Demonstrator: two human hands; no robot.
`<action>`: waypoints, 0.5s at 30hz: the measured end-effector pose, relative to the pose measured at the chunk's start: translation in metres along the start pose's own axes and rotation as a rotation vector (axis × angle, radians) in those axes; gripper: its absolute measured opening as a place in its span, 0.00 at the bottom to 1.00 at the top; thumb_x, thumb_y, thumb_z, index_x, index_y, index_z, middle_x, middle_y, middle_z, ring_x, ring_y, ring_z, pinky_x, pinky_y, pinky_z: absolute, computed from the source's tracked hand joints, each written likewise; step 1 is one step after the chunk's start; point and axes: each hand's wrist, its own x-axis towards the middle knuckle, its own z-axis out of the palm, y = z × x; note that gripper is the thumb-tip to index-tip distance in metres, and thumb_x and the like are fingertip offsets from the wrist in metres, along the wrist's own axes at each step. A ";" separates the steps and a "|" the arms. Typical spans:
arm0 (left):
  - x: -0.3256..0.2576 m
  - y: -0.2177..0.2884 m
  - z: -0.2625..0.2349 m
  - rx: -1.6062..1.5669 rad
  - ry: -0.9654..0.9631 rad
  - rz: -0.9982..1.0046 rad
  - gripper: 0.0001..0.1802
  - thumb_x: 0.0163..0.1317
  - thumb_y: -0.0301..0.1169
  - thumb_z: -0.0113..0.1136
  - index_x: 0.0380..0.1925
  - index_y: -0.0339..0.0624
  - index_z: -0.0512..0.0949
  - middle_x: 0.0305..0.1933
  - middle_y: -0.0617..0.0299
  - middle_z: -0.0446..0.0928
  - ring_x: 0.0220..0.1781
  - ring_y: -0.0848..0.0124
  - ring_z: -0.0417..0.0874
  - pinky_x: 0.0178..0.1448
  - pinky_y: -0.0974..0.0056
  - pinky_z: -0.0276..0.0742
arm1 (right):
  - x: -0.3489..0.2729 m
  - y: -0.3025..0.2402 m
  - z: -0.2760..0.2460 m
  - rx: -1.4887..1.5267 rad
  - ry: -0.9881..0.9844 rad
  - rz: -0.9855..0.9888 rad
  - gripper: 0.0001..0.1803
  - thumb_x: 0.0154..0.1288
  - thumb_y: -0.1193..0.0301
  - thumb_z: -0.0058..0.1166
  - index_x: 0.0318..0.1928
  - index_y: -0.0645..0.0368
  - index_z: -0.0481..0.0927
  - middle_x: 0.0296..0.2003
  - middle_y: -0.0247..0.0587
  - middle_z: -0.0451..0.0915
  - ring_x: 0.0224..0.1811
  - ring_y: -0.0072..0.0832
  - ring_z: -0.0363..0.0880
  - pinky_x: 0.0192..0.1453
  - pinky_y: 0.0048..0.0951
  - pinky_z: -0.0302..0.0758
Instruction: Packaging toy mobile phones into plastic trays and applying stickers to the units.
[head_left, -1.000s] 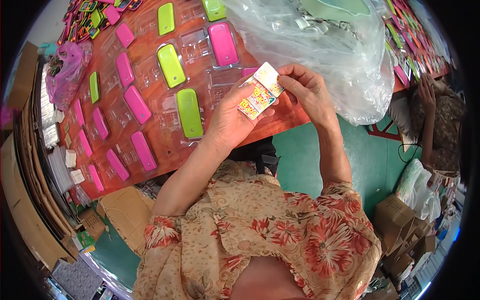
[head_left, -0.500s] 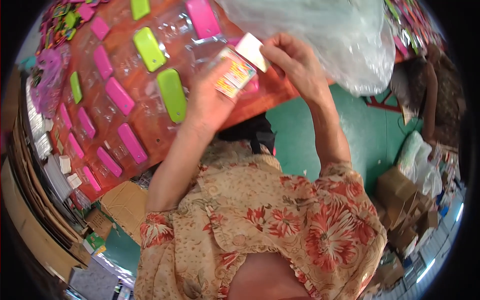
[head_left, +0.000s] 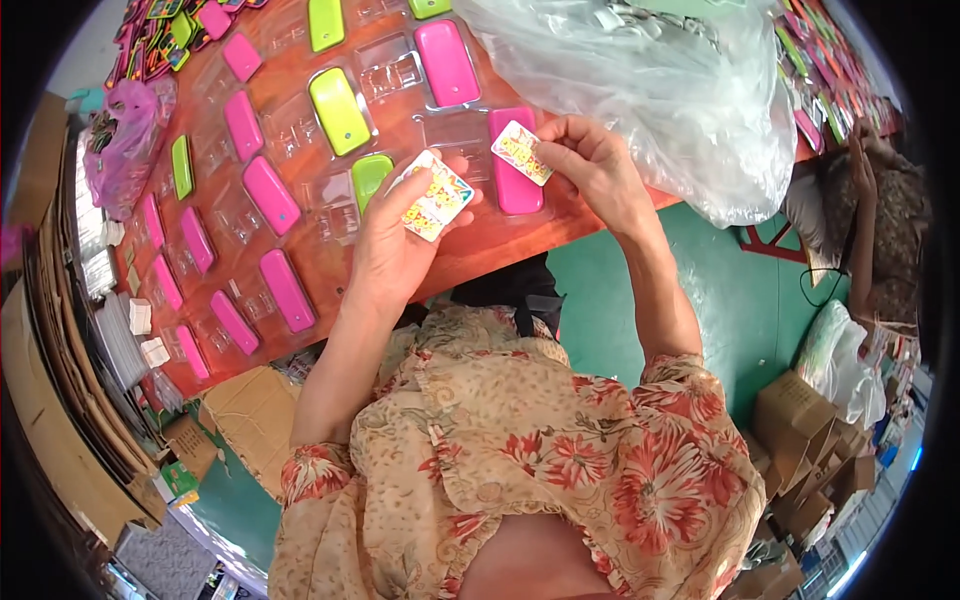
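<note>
My blouse (head_left: 665, 480): beige, red floral pattern. My card stack (head_left: 437, 200): white border, yellow-red print, blue corner. Oblong cases (head_left: 272, 195): pink or lime green. Tabletop (head_left: 480, 250): orange-red. Floor (head_left: 600, 285): green

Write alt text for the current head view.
A bare left hand holds a stack of colourful printed cards; the right hand holds one card over a pink oblong case. More pink and green cases and clear plastic trays line a reddish table near a clear plastic bag.

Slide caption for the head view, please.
Left hand holds printed cards; right hand holds one card over a pink plastic piece.
</note>
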 end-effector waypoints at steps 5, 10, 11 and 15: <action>0.002 -0.007 -0.003 -0.009 0.039 -0.040 0.16 0.53 0.30 0.53 0.42 0.39 0.67 0.44 0.53 0.72 0.40 0.57 0.77 0.40 0.60 0.75 | 0.010 0.006 0.008 -0.048 -0.002 -0.047 0.07 0.57 0.72 0.48 0.32 0.64 0.74 0.20 0.26 0.71 0.21 0.11 0.64 0.24 0.14 0.63; 0.006 -0.014 0.001 -0.070 0.080 -0.063 0.15 0.52 0.30 0.53 0.41 0.40 0.68 0.43 0.54 0.72 0.40 0.57 0.76 0.41 0.58 0.74 | 0.018 0.010 0.003 -0.174 -0.016 0.113 0.07 0.56 0.73 0.47 0.33 0.64 0.74 0.19 0.29 0.72 0.18 0.11 0.66 0.20 0.15 0.64; 0.006 -0.015 0.002 -0.077 0.089 -0.080 0.15 0.52 0.30 0.54 0.41 0.40 0.68 0.43 0.54 0.72 0.40 0.57 0.76 0.41 0.58 0.73 | 0.018 0.010 0.001 -0.180 -0.015 0.115 0.07 0.56 0.73 0.47 0.33 0.64 0.74 0.19 0.29 0.72 0.18 0.11 0.66 0.20 0.15 0.64; 0.004 -0.019 -0.001 -0.090 0.084 -0.121 0.14 0.52 0.30 0.53 0.40 0.40 0.68 0.43 0.54 0.72 0.40 0.57 0.76 0.41 0.58 0.73 | 0.019 0.009 0.000 -0.174 -0.010 0.132 0.07 0.56 0.73 0.46 0.32 0.64 0.74 0.18 0.30 0.72 0.15 0.12 0.67 0.16 0.16 0.64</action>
